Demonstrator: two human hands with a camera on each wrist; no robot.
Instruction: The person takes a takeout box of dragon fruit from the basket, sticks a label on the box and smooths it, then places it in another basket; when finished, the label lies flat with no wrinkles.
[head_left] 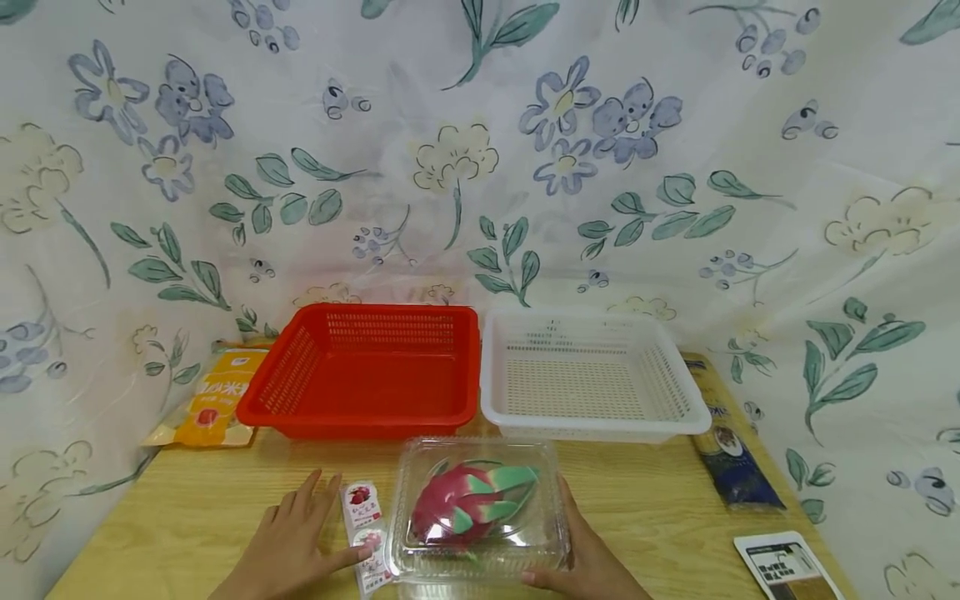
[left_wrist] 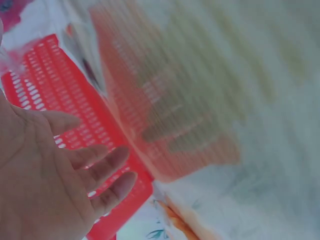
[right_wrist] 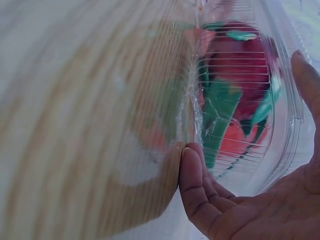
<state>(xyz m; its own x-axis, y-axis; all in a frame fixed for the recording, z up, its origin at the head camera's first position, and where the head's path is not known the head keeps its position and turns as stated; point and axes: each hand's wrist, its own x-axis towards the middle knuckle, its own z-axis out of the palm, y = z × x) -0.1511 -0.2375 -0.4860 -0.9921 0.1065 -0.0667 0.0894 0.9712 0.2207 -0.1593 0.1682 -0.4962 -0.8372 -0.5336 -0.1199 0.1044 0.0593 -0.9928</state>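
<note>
Count on the bench (head_left: 187,517): two perforated baskets side by side at the back, one red basket (head_left: 367,371) and one white basket (head_left: 592,375), rims just beside each other. One clear clamshell box (head_left: 480,508) at the front middle, lid down, with one dragon fruit (head_left: 472,500) inside, pink with green scales. One small white packet strip (head_left: 365,533) printed with red fruit lies just left of the box. One orange pouch (head_left: 213,400) sits left of the red basket; one dark narrow packet (head_left: 731,450) lies right of the white basket; one white card with dark print (head_left: 783,567) is at the front right edge.

Our right hand (head_left: 592,558) cups the box's right side, thumb along its front edge; the wrist view shows the thumb (right_wrist: 197,190) pressed against the clear plastic with the fingers curved round it. Our left hand (head_left: 292,542) lies flat with fingers spread and straight, grasping nothing, fingertips touching the packet strip.

The bench is light wood grain. A white cloth printed with blue flowers and green leaves (head_left: 480,150) hangs behind and to both sides.
</note>
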